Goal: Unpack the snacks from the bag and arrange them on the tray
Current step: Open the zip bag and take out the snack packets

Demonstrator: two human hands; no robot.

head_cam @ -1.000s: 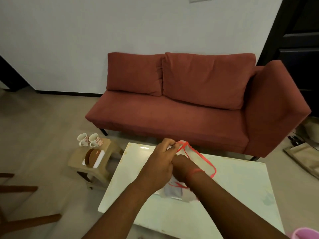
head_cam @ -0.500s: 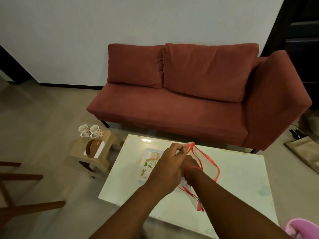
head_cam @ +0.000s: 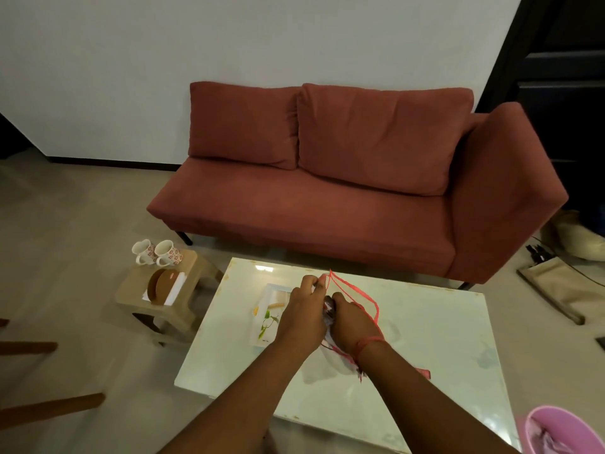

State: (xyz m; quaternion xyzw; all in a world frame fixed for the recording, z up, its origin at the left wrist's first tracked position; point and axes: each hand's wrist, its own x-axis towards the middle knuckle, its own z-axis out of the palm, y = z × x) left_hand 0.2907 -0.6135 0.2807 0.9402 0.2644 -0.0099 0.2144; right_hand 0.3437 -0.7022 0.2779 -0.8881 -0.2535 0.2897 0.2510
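Note:
A clear bag with a red rim (head_cam: 366, 299) lies on the white coffee table (head_cam: 425, 339). My left hand (head_cam: 302, 317) pinches the bag's near rim and holds the mouth up. My right hand (head_cam: 348, 322) comes out of the mouth shut on a dark snack packet (head_cam: 328, 307); most of the packet is hidden between my hands. A white tray with a leaf print (head_cam: 266, 317) lies flat on the table just left of my left hand, which covers part of it.
A red sofa (head_cam: 327, 191) stands behind the table. A low stool (head_cam: 163, 296) on the left carries two patterned mugs (head_cam: 157, 252) and a brown bowl. A pink bucket (head_cam: 556, 430) sits at the bottom right. Wooden chair legs show at the left edge.
My right hand has drawn up out of the bag and a dark packet now shows in it. The view has tilted down and the tray has come into sight beside my left hand.

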